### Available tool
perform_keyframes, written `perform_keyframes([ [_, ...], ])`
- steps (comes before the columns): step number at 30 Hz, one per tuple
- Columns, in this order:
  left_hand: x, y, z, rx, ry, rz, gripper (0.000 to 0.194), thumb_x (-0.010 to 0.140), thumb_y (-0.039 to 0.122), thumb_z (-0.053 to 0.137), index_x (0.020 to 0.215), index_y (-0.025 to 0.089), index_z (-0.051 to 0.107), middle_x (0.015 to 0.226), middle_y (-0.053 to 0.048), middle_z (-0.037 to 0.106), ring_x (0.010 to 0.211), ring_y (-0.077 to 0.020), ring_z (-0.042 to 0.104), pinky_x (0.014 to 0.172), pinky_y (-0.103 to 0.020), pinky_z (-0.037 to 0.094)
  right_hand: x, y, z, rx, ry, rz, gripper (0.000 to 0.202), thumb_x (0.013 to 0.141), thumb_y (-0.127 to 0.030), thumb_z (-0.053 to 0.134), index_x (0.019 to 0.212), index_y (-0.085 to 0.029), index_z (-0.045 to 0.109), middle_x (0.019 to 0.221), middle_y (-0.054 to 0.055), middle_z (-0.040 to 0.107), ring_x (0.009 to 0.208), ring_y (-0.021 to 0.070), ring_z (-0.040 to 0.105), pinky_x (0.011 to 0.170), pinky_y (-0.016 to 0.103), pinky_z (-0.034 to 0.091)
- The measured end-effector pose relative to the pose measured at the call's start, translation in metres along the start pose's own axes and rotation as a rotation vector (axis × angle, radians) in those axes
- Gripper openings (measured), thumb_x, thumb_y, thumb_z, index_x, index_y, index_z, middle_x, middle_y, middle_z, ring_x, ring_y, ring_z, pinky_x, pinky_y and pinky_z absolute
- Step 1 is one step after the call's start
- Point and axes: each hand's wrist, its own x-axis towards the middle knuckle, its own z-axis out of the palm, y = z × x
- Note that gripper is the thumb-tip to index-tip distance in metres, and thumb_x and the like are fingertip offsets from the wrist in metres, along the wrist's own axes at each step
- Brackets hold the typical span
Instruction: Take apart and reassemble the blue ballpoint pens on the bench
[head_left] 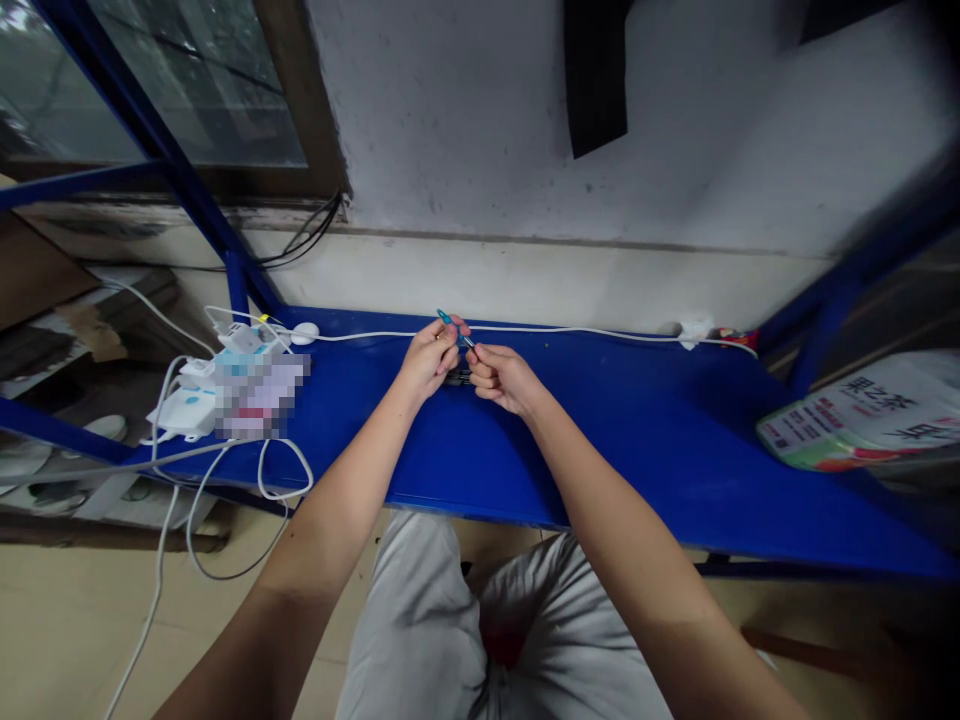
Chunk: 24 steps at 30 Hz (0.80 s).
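A slim teal pen-like stick [445,316] is held over the blue table [615,420]. My left hand [432,358] is closed around its teal part, with the upper end poking out past the fingers. At the lower end, thumb and fingers of my right hand [504,376] pinch a thin dark and silver piece [470,342]. Whether the two pieces are joined is hard to tell, since the fingers cover part of them. Below and between the hands lie small black items [457,378], partly hidden, too small to name.
White power strips [187,408] and looped white cables [304,465] crowd the table's left end. One white cable [577,331] runs along the back edge. A printed package [862,410] stands at right, near a blue frame post [821,340]. A red wrapper [739,338] lies at the back.
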Motion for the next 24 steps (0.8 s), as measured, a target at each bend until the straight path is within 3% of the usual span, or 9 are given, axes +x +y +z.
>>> perform_keyframes([
  [5,0.003,-0.007,-0.002,-0.011,0.038,0.025,0.011,0.095,0.026,0.075,0.091,0.017,0.07,0.088,-0.001,0.074,0.035,0.0023,0.026,0.035,-0.02,0.019,0.007,0.011,0.002,-0.211,0.125,-0.19,0.04,0.088,-0.052,0.074,0.077,-0.023,0.049,0.052,-0.013,0.026,0.044,0.0052,0.016,0.041,0.019,0.016],
  [8,0.004,-0.009,-0.003,0.001,0.08,0.02,0.01,0.095,0.026,0.075,0.095,0.017,0.072,0.097,-0.005,0.077,0.037,0.0017,0.03,0.036,-0.02,0.021,0.009,0.014,0.0,-0.301,0.192,-0.231,0.04,0.086,-0.055,0.074,0.079,-0.023,0.053,0.051,-0.012,0.028,0.043,0.0054,0.019,0.041,0.02,0.017],
  [13,0.002,-0.004,-0.004,-0.009,-0.003,-0.019,0.026,0.094,0.02,0.074,0.12,0.019,0.072,0.12,-0.012,0.077,0.042,0.0,0.037,0.038,-0.021,0.027,0.007,0.011,-0.008,-0.318,0.192,-0.244,0.036,0.086,-0.054,0.073,0.079,-0.022,0.057,0.051,-0.011,0.03,0.043,0.0064,0.021,0.042,0.022,0.018],
  [15,0.002,-0.003,-0.003,0.013,0.003,-0.013,0.026,0.092,0.017,0.076,0.117,0.018,0.072,0.112,-0.01,0.078,0.041,0.0005,0.034,0.039,-0.021,0.027,0.007,0.01,-0.011,-0.322,0.184,-0.246,0.035,0.086,-0.053,0.074,0.08,-0.022,0.059,0.051,-0.011,0.031,0.044,0.0068,0.022,0.042,0.022,0.019],
  [17,0.003,-0.004,-0.002,0.044,0.062,0.009,0.022,0.09,0.018,0.079,0.111,0.018,0.071,0.09,-0.003,0.074,0.041,0.0001,0.032,0.039,-0.02,0.025,0.007,0.011,-0.013,-0.35,0.188,-0.254,0.035,0.085,-0.053,0.075,0.081,-0.022,0.06,0.05,-0.011,0.031,0.044,0.0072,0.023,0.043,0.023,0.02],
  [20,0.003,-0.004,-0.001,0.048,0.122,0.035,0.03,0.087,0.026,0.085,0.111,0.019,0.069,0.063,0.008,0.052,0.043,-0.0022,0.032,0.041,-0.019,0.022,0.008,0.012,-0.015,-0.398,0.21,-0.271,0.036,0.085,-0.055,0.076,0.083,-0.021,0.063,0.05,-0.011,0.03,0.044,0.0074,0.023,0.044,0.023,0.021],
  [24,0.001,-0.002,-0.001,0.053,0.049,0.0,0.029,0.088,0.029,0.083,0.111,0.019,0.069,0.061,0.008,0.041,0.05,-0.0056,0.04,0.043,-0.018,0.027,0.008,0.011,-0.017,-0.401,0.228,-0.277,0.038,0.085,-0.058,0.076,0.085,-0.021,0.065,0.051,-0.011,0.031,0.045,0.0075,0.024,0.045,0.024,0.023],
])
